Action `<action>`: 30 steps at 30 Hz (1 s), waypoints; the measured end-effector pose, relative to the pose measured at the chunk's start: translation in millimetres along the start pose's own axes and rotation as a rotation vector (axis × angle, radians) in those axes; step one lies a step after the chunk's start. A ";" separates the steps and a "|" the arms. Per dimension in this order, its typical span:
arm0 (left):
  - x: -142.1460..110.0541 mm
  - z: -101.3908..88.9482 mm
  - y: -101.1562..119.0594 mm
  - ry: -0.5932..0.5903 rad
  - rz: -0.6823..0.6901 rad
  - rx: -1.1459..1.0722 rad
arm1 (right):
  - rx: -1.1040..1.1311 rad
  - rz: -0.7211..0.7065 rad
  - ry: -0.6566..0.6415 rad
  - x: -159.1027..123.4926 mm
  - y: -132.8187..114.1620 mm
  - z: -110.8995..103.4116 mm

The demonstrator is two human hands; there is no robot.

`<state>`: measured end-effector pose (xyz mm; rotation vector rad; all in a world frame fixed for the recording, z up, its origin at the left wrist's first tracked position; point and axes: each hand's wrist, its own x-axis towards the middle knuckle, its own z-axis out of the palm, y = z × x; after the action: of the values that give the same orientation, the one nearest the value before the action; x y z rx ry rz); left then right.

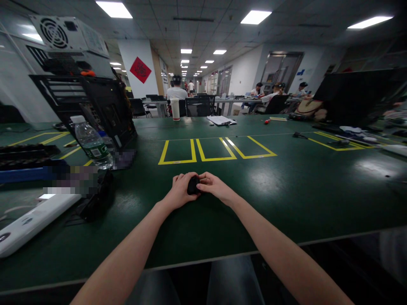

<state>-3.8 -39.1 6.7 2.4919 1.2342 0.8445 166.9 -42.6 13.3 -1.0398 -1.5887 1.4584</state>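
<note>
A small black rounded object [193,185] sits between my two hands, low over the green table [203,228]. Its kind is hard to make out, since fingers cover much of it. My left hand [182,189] wraps round its left side, with the fingers curled over the top. From the right, my right hand [213,185] grips it, thumb across the near face and fingers behind. Just beyond the hands, yellow tape outlines [216,159] mark several open-sided boxes on the tabletop.
At left stand a water bottle [92,144], an open computer case [104,106] and a white power strip [34,220]. Farther back are a white cup [175,109] and a clipboard [221,120]. A dark monitor [359,97] stands at right. People sit at distant desks.
</note>
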 end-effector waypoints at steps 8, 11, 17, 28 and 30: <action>1.4 1.5 -1.5 0.006 0.017 0.027 | -0.020 0.010 0.121 4.9 2.3 9.1; 1.3 1.4 -2.3 0.003 0.020 0.030 | -0.075 0.005 0.090 5.6 3.8 8.0; 1.0 0.5 -0.5 -0.004 0.012 0.023 | -0.057 -0.041 0.027 2.9 3.3 0.7; 1.4 0.8 0.1 0.006 -0.001 0.016 | -0.020 -0.001 0.072 6.2 5.4 6.1; 1.2 0.1 0.0 -0.001 0.007 0.011 | -0.014 -0.005 0.054 4.3 3.7 4.1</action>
<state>-3.1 -38.1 7.1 2.5064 1.2335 0.8405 161.7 -40.3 9.2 -1.0735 -1.5643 1.4068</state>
